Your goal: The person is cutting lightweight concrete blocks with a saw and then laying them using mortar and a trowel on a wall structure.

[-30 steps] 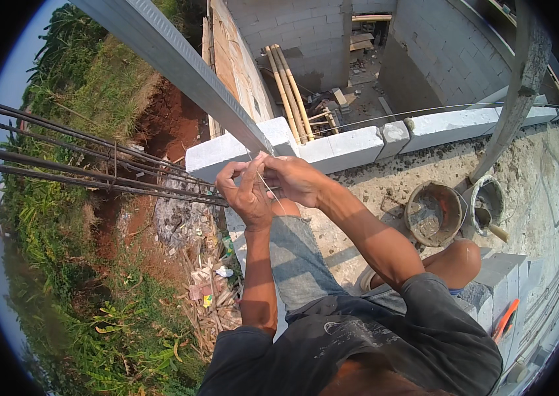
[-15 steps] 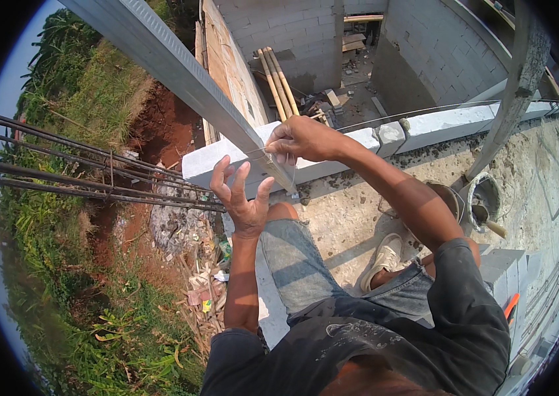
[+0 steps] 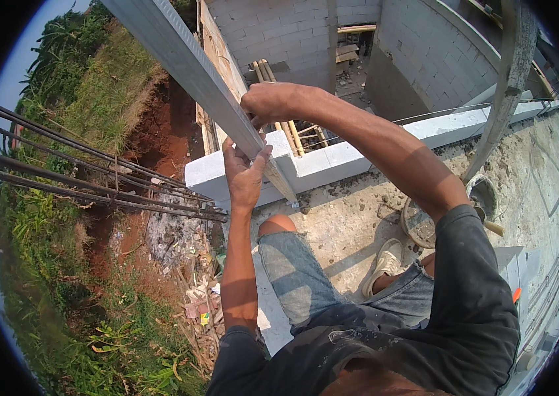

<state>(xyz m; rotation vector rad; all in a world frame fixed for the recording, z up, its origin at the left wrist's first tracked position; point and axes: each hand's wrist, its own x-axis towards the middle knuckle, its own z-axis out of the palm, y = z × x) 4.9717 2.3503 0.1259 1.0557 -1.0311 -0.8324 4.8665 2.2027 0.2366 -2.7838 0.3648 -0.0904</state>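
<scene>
A long silver metal bar (image 3: pixel 195 74) slants down from the upper left, its lower end near the pale block wall (image 3: pixel 335 158). My left hand (image 3: pixel 245 177) is wrapped around the bar's lower part, thumb on the near side. Higher up, my right hand (image 3: pixel 274 104) is closed against the bar's right side, its fingertips partly hidden. A thin string (image 3: pixel 428 115) runs above the wall from the right toward my right forearm, which hides part of it. The string's end at my fingers is too fine to make out.
Dark rebar rods (image 3: pixel 104 178) jut out at left above a steep drop with rubble (image 3: pixel 197 303). A wooden pole (image 3: pixel 500 99) leans at right, beside buckets (image 3: pixel 418 221) on the rough concrete floor (image 3: pixel 345 224). Bamboo poles (image 3: pixel 293 135) stand beyond the wall.
My left hand has gone from spread fingers beside the bar to gripping it. My right hand, earlier pinching the string at the bar's front, has moved up and left along the bar.
</scene>
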